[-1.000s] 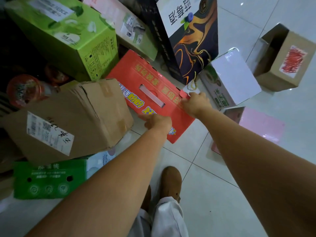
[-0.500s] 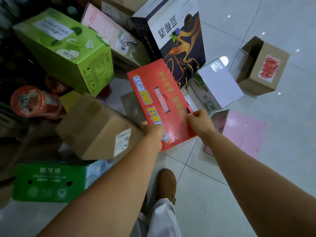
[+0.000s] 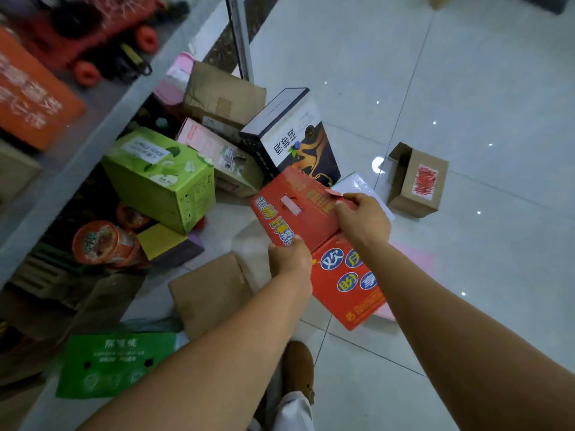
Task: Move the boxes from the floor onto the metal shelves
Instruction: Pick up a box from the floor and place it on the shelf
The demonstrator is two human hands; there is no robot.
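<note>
Because metal shelf runs along 10 o'clock with orange box already on it, aim for bare grey strip beside that box. Green apple-juice carton stands at 9 o'clock, in lift path: raise load above it first. Red carton at centre, tilted, seemingly off floor. Left hand grips its 7 o'clock edge; right hand pinches 3 o'clock top flap. Flap hold looks weak: slide right palm under base before swinging.

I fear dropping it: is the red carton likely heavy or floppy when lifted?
Probably light: left hand and right hand hold the red carton by its edges alone. Likely stiff: its faces look flat. Tilted, it might slip.
</note>
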